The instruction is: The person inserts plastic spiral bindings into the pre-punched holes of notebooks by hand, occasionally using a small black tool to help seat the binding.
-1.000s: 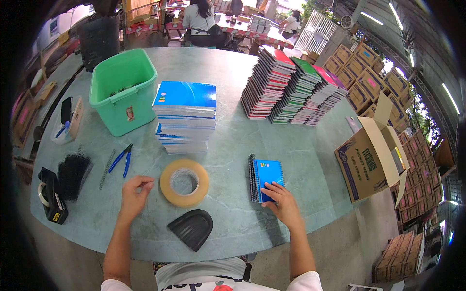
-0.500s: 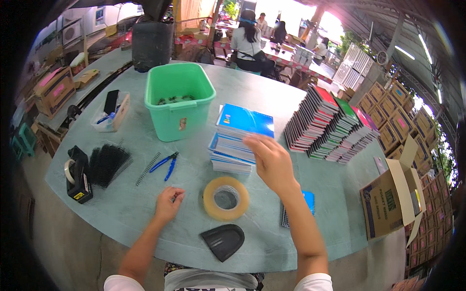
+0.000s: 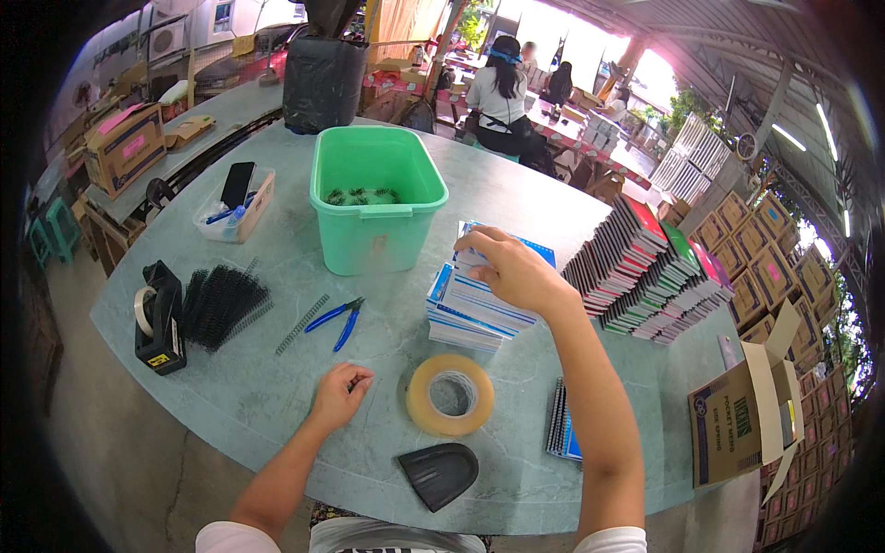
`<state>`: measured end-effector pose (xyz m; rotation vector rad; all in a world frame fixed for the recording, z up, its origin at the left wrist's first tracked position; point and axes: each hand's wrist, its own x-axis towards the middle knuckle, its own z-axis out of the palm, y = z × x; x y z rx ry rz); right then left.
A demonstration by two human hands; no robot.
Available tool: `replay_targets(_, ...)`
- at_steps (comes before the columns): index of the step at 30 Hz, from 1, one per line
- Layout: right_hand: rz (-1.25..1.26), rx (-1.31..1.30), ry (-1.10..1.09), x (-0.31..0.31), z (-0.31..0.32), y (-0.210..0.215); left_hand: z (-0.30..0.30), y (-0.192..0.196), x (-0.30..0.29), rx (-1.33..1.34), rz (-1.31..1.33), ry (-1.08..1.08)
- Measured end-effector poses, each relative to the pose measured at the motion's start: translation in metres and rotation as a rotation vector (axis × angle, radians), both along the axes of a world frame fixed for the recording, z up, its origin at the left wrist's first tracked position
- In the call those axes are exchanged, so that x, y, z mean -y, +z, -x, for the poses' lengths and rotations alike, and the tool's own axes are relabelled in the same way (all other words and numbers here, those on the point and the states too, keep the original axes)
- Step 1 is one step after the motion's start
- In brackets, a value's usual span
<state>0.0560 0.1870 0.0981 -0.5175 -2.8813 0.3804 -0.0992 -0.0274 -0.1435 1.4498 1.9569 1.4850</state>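
My right hand [image 3: 516, 274] reaches over the stack of blue-covered notebooks [image 3: 470, 318], fingers and thumb bent around the edge of the top blue notebook [image 3: 539, 249]. It hides much of that cover. My left hand [image 3: 341, 396] rests on the table with its fingers curled together; a tiny dark thing may be between them, too small to name. Nearby are blue-handled pliers [image 3: 343, 324], a black wire coil [image 3: 302, 324] and a roll of clear tape [image 3: 419, 396]. Partly under my right forearm lies a spiral-bound blue notebook [image 3: 562, 429].
A green bin [image 3: 369, 244] holds black coils. Left are a tape dispenser [image 3: 159, 318], a pile of coils [image 3: 221, 309] and a tray [image 3: 263, 198] with a phone. A black curved piece [image 3: 441, 475] lies near me. Right are notebook stacks [image 3: 636, 267] and an open carton [image 3: 733, 429].
My right hand has come down onto the top of the blue notebook stack. My left hand stays curled on the table. The whole view has shifted slightly.
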Motion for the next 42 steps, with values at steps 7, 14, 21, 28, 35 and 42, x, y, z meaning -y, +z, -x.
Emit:
replay_targets(7, -0.047, -0.011, -0.006, -0.004, 0.003, 0.002, -0.002, 0.003, -0.002, 0.005, -0.012, -0.006)
replay_targets(14, 0.034, -0.566, -0.149, 0.005, -0.019, 0.018, -0.018, 0.041, -0.006, 0.183, -0.085, 0.033)
replay_targets(21, 0.459, -1.389, -0.137, 0.112, -0.063, -0.063, -0.056, 0.122, -0.050, 1.263, -0.447, -0.595)
replay_targets(28, 0.994, -0.769, -0.482, 0.101, -0.124, -0.176, -0.064, 0.070, -0.046, 0.529, 0.063, -0.432)
replay_targets(35, 1.010, -0.648, -0.425, 0.100, -0.112, -0.181, -0.074, 0.059, -0.044, 0.494, 0.193, -0.476)
replay_targets(42, 0.036, -0.425, -0.211, 0.132, -0.081, -0.119, -0.072, 0.052, -0.038, 0.297, 0.161, -0.453)
